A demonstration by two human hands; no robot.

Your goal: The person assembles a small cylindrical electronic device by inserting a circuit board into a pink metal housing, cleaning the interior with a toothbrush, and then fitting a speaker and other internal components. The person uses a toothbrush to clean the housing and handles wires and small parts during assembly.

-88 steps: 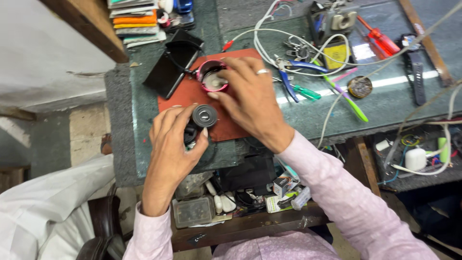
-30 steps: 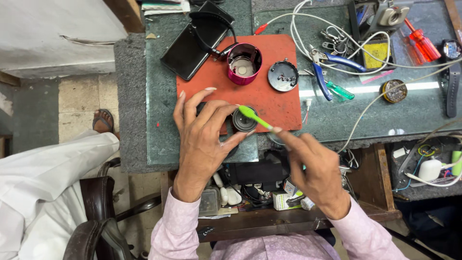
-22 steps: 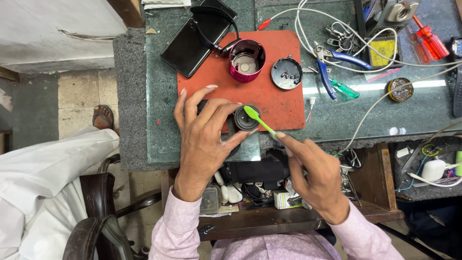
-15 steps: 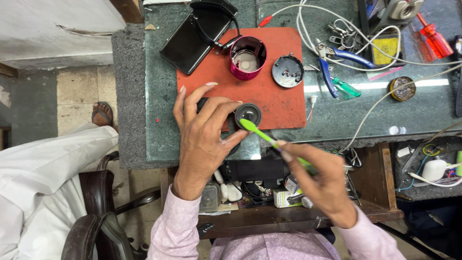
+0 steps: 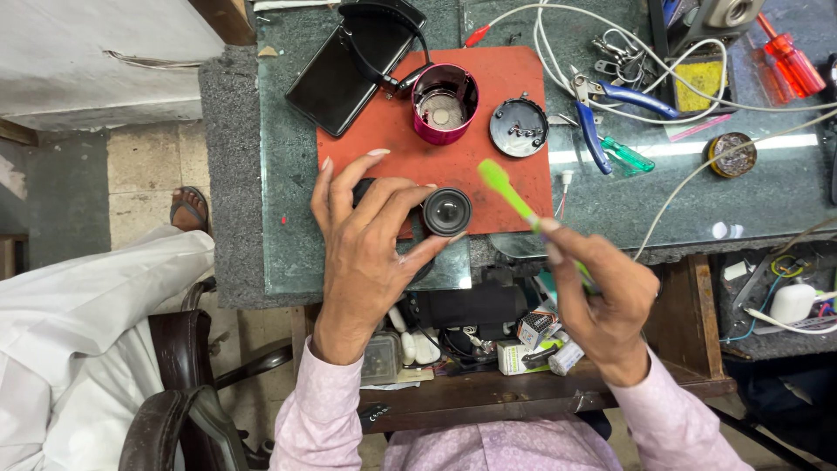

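Observation:
My left hand (image 5: 370, 253) grips a small round black speaker part (image 5: 446, 211) over the front edge of the red mat (image 5: 410, 144). My right hand (image 5: 602, 301) holds a green brush (image 5: 510, 192), its head raised just right of the black part and not touching it. On the mat behind stand an open pink cylindrical shell (image 5: 443, 103) and a round black cap (image 5: 518, 126).
A black phone (image 5: 344, 65) lies at the mat's left. Blue pliers (image 5: 602, 109), a green-handled tool (image 5: 629, 155), white cables (image 5: 558, 52), a red screwdriver (image 5: 789, 57) and a solder spool (image 5: 731, 153) lie right. An open drawer of small parts (image 5: 488, 344) sits below the desk edge. A person in white (image 5: 78, 323) sits left.
The green brush has lifted off the black part and moved to the right. Before that, my right hand left the pink shell and picked up the brush. My left hand keeps its grip.

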